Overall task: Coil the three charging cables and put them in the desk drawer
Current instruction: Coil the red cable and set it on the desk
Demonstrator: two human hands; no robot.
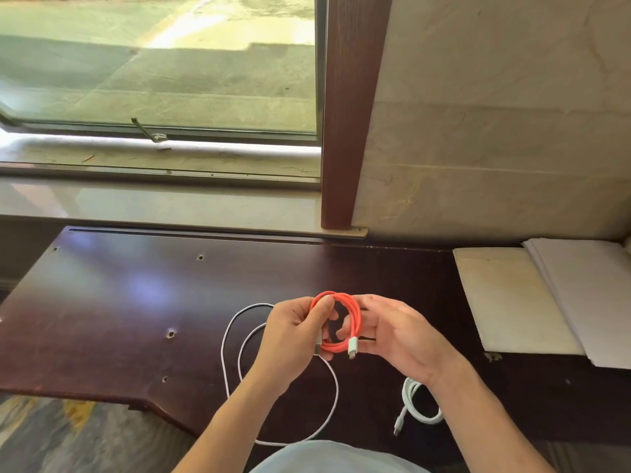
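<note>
Two hands hold a coiled orange cable [341, 322] above a dark wooden table [119, 302].

The left hand [293, 331] pinches the coil's upper left side between thumb and fingers, while the right hand [392, 331] grips its right side, fingers curled near the pale connector. Just below and left of the orange cable, a thin white cable [232, 336] lies uncoiled in loose loops on the table. Below and right of it, near the right wrist, a thicker white cable [421, 402] lies coiled. Well right of it sit pale sheets [512, 302].
</note>
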